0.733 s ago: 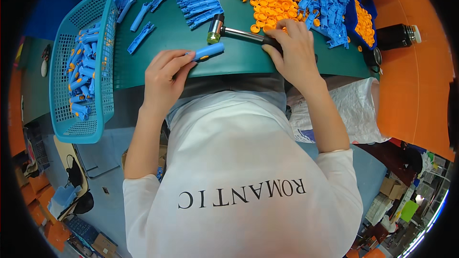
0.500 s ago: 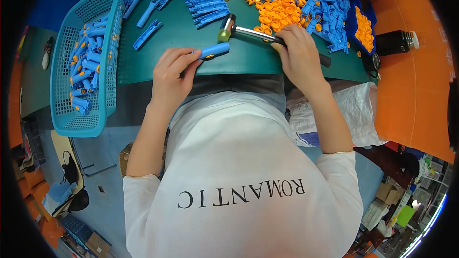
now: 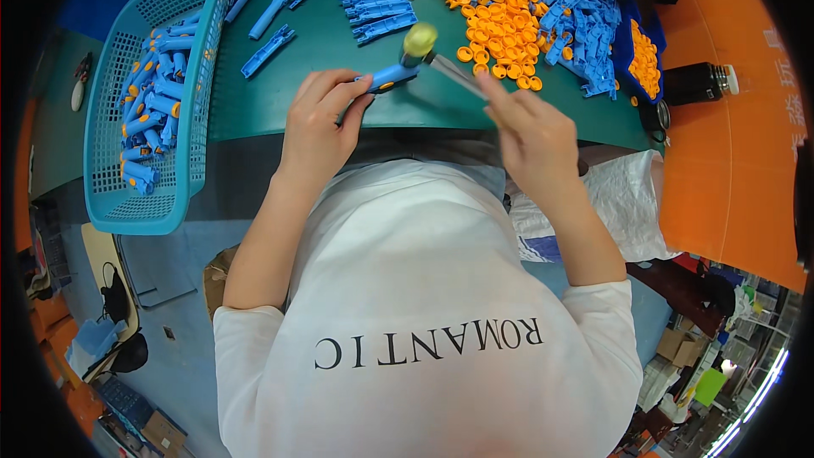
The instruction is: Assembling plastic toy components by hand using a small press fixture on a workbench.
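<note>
Upper centre: left hand (image 3: pixel 325 114) pinching blue tube (image 3: pixel 398 76), right hand (image 3: pixel 538 134) gripping hammer (image 3: pixel 453 74); misaimed swing could strike left hand.

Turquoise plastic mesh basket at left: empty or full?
Partly full: orange-marked blue plastic pieces lie heaped in the turquoise plastic mesh basket, with bare mesh showing at its near and far ends.

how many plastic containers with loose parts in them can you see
2: a teal basket left of the left hand, holding blue-and-orange pieces, and a blue bin at the right end of the green table, holding orange pieces. More may be hidden.
</note>
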{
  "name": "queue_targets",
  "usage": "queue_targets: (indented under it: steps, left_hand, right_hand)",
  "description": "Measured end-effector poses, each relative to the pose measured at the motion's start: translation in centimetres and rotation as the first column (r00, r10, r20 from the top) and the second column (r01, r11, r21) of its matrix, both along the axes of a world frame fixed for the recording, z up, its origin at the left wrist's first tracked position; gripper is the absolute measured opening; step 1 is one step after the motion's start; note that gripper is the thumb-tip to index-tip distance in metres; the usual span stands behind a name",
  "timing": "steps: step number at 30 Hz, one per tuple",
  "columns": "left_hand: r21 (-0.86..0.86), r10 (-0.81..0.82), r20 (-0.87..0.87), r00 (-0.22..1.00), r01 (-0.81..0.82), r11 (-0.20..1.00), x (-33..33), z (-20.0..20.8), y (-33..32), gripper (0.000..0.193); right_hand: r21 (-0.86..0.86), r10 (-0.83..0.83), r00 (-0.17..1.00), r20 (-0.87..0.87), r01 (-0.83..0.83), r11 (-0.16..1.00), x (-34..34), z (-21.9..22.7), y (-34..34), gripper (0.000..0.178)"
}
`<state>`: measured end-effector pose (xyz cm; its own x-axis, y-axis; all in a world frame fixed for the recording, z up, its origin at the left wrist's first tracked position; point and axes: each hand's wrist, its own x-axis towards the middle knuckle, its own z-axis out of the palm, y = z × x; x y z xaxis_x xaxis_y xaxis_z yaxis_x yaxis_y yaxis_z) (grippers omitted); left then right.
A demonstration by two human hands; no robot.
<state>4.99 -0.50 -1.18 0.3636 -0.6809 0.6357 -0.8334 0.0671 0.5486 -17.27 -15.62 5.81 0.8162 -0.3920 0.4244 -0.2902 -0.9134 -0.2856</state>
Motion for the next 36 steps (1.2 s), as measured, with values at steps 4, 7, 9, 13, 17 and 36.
queue_targets:
  steps: [4, 7, 9, 13, 17, 36]
  left_hand:
    - [0.033, 0.055, -0.004, 0.999, -0.054, 0.998, -0.2, 0.6, 0.0, 0.022]
    - [0.022, 0.046, 0.049, 0.998, -0.047, 0.999, 0.2, 0.3, 0.3, 0.026]
    - [0.017, 0.017, 0.074, 0.997, -0.018, 1.0, 0.4, 0.3, 0.5, 0.03]
    - [0.04, 0.088, -0.14, 0.986, -0.084, 0.996, 0.1, -0.5, 0.5, 0.048]
    - [0.034, 0.082, -0.306, 0.949, -0.076, 0.997, 0.2, -0.7, 0.8, 0.04]
    - [-0.275, -0.269, 0.209, 0.94, 0.32, 0.907, -2.1, 5.5, 0.5, 0.021]
  right_hand:
    - [-0.034, -0.03, 0.997, -0.077, 0.027, 0.999, 0.4, -0.3, 0.1, 0.05]
    - [0.041, 0.016, 0.996, 0.091, -0.02, 0.999, 1.1, -0.2, 0.8, 0.049]
    - [0.007, -0.006, 0.998, -0.057, 0.006, 1.0, 1.4, -0.8, 0.9, 0.047]
    - [0.092, 0.047, 0.993, 0.107, -0.057, 0.994, 2.0, -0.8, 1.6, 0.047]
    - [0.178, 0.072, 0.997, 0.032, -0.076, 0.981, 2.0, -1.1, 1.4, 0.044]
    - [0.812, -0.004, 0.878, 0.479, -0.442, 0.382, 0.6, -0.2, 0.9, 0.039]
